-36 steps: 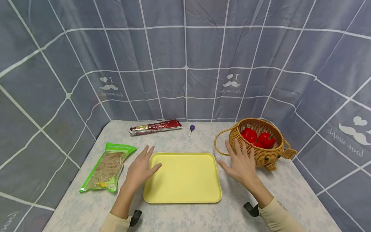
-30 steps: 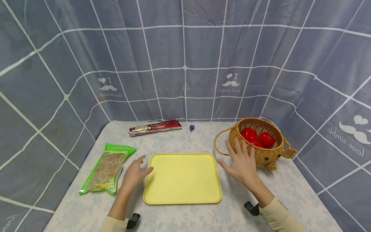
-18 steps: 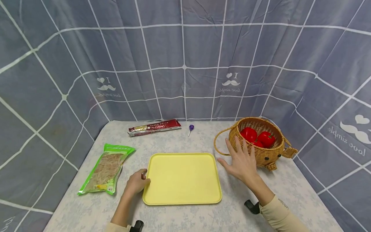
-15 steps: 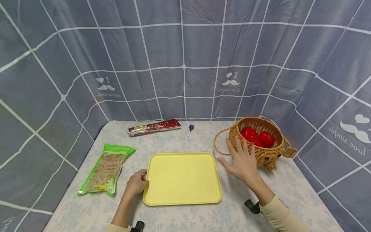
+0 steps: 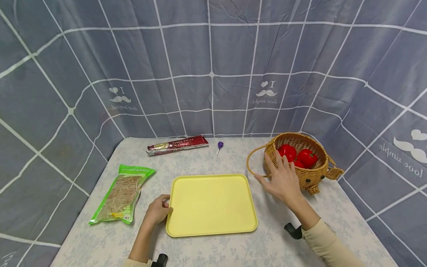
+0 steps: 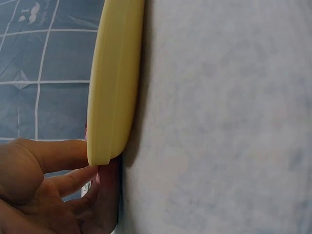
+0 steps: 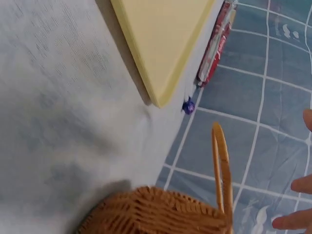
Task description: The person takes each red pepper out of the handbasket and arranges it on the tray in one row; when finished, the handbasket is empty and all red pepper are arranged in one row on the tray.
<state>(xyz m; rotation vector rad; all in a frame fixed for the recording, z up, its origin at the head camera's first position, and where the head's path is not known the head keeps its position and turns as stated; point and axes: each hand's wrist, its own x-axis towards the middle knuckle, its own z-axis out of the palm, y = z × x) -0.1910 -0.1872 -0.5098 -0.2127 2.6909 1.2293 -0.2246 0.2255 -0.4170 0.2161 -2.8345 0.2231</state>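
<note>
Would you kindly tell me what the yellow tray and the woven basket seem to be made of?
Yellow tray: probably molded plastic with a smooth, low-sheen finish, judging by its even color and rounded corners.
Woven basket: wicker or rattan, by its interlaced tan strands, with a ribbed finish; possibly synthetic.

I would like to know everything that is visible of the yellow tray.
The yellow tray is a rectangle with rounded corners, a smooth flat floor and a low raised rim; it looks like plastic. It sits right side up on the patterned tabletop. The left hand pinches its left rim; whether that side is lifted is hard to tell. The right hand does not touch it.
</note>
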